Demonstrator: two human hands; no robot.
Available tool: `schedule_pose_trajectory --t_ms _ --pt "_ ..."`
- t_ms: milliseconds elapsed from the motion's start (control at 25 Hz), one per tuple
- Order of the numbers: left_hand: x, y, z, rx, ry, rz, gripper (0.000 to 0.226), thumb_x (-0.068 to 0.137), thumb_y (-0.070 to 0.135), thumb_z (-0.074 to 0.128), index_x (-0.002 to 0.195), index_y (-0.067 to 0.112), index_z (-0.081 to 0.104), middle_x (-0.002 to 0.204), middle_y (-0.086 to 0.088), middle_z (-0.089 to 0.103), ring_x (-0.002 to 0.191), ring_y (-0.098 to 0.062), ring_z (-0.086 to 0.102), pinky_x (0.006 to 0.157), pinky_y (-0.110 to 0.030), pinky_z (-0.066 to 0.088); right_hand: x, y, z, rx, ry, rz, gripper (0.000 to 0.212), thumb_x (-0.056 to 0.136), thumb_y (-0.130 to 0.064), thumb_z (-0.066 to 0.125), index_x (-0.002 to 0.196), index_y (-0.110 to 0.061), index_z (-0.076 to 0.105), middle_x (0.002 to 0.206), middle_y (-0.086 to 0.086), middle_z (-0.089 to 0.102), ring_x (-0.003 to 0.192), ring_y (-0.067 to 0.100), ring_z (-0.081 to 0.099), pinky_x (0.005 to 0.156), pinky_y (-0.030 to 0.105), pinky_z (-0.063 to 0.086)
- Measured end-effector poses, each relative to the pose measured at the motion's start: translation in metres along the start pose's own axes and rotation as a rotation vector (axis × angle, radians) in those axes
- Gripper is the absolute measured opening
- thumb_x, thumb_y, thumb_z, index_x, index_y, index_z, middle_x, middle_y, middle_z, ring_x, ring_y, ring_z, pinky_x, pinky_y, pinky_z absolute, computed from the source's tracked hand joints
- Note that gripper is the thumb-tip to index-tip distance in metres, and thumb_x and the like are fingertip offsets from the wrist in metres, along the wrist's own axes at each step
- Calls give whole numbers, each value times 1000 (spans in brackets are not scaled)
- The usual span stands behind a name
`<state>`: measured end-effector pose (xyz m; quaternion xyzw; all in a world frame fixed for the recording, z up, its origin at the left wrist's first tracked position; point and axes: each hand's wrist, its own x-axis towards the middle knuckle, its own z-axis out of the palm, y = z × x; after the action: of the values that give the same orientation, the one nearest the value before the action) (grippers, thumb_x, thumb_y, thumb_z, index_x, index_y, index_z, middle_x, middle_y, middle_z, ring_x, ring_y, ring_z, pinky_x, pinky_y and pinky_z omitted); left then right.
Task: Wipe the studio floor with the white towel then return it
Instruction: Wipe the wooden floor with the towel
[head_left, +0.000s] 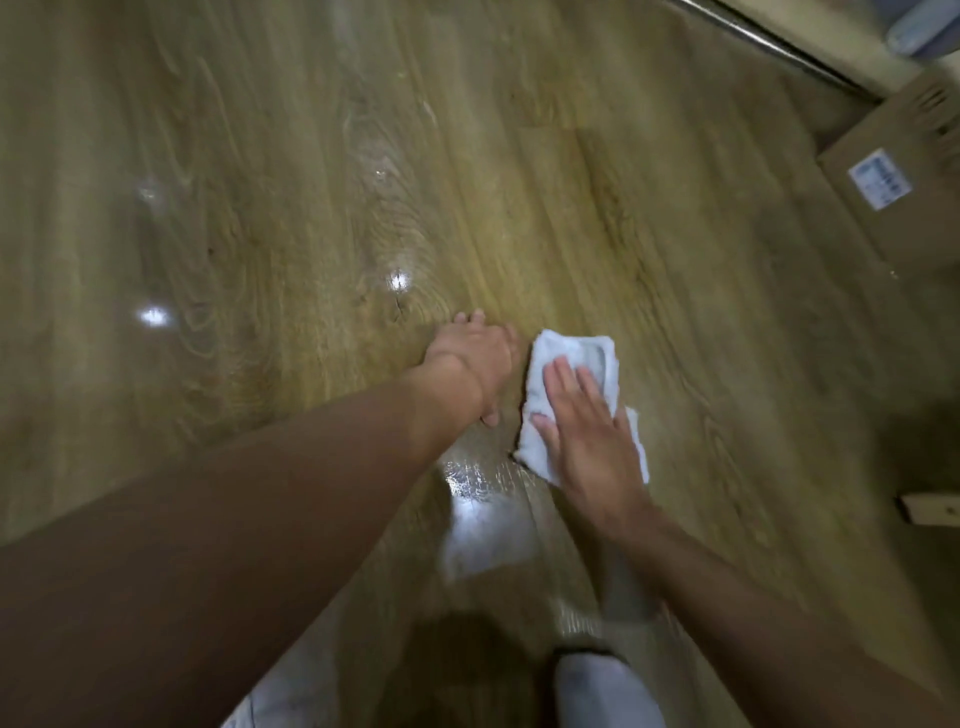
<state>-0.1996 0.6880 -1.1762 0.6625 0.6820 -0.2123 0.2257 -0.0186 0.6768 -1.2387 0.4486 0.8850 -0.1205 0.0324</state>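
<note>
A folded white towel (571, 358) lies flat on the wooden studio floor (311, 182), a little right of the middle of the view. My right hand (587, 431) presses down on it with straight, spread fingers. My left hand (475, 358) rests flat on the bare floor just left of the towel, close to its edge, and holds nothing. A wet, shiny streak (478, 478) shows on the boards just below the towel.
A cardboard box (914, 187) with a white label stands at the right edge. A metal rail (763, 36) runs along the wall base at the top right. A small pale block (930, 509) lies at the right. My knees in light trousers (602, 691) are at the bottom.
</note>
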Motion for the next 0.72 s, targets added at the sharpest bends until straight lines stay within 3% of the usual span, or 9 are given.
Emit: schedule_pose_trajectory --t_ms 160,280,360,480,560,720 --pt "6 4 -4 -67 -88 -33 113 77 32 78 154 12 -2 158 -22 9 147 -40 7 119 -47 16 90 28 -24 -33 6 158 54 106 -34 24 155 -15 15 163 -2 10 150 19 3 117 50 14" --pt "13 12 -9 -40 -91 -32 77 92 18 60 153 7 15 156 -23 18 145 -45 12 115 -53 24 122 39 -30 -40 33 229 56 106 -35 20 155 -10 12 163 2 12 150 20 3 119 50 5" --pt "13 18 -15 -14 -80 -9 61 95 14 53 149 7 25 155 -23 21 143 -48 13 112 -56 26 85 30 -16 -55 104 204 57 104 -37 20 154 -10 19 161 3 20 150 21 9 119 51 8" --pt "15 20 -22 18 -44 83 59 96 11 51 149 7 26 157 -23 13 146 -41 7 116 -50 23 17 28 1 -25 111 49 59 101 -43 21 151 -13 29 158 1 28 148 20 17 116 52 21" --pt "14 20 -24 52 -31 109 61 96 6 49 150 4 21 157 -22 14 147 -39 8 118 -45 19 29 46 -5 -9 76 -52 55 103 -42 26 151 -17 29 159 -2 27 148 17 16 113 53 23" --pt "17 29 -30 9 -99 66 73 95 2 47 154 9 3 157 -27 11 146 -41 6 119 -47 13 112 71 -32 -15 68 45 52 106 -33 28 153 -13 22 162 1 18 150 19 9 118 53 9"
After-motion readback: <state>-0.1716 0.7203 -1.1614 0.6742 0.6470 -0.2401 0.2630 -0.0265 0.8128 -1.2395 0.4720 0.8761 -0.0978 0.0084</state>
